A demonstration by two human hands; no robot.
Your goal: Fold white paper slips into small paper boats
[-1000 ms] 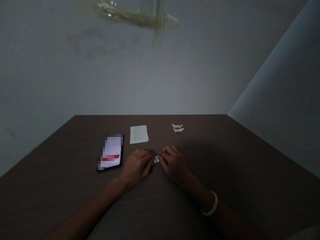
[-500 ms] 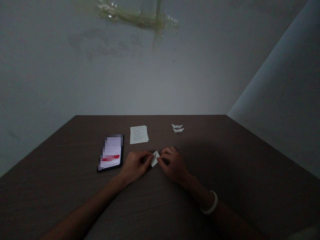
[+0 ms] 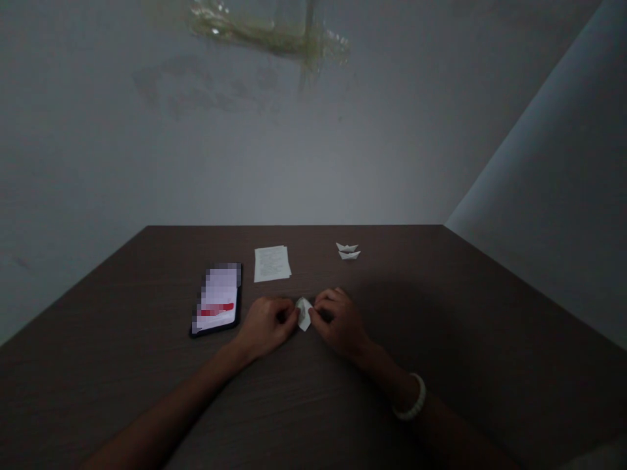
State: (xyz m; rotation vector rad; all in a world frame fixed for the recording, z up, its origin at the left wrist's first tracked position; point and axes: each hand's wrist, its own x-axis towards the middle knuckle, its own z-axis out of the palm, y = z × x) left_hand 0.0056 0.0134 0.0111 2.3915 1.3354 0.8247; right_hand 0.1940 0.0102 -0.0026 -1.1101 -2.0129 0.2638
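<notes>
A small folded piece of white paper (image 3: 304, 314) stands between my hands, roughly diamond-shaped, with a crease down it. My left hand (image 3: 269, 326) pinches its left edge between thumb and fingers. On the opposite edge, my right hand (image 3: 340, 324) pinches it the same way; a pale bracelet circles that wrist. Both hands rest low over the brown table (image 3: 304, 405). Beyond my right hand sit two small folded paper boats (image 3: 349, 255), one just behind the other.
A stack of printed paper sheets (image 3: 272, 264) lies beyond my left hand. To the left is a phone (image 3: 218, 300) with its screen lit and partly blurred. The table's far edge meets a stained grey wall (image 3: 313, 163).
The folded paper has turned more upright and spread wider between my fingers. My left fingertips have drawn slightly back to its edge; the other things stay where they were.
</notes>
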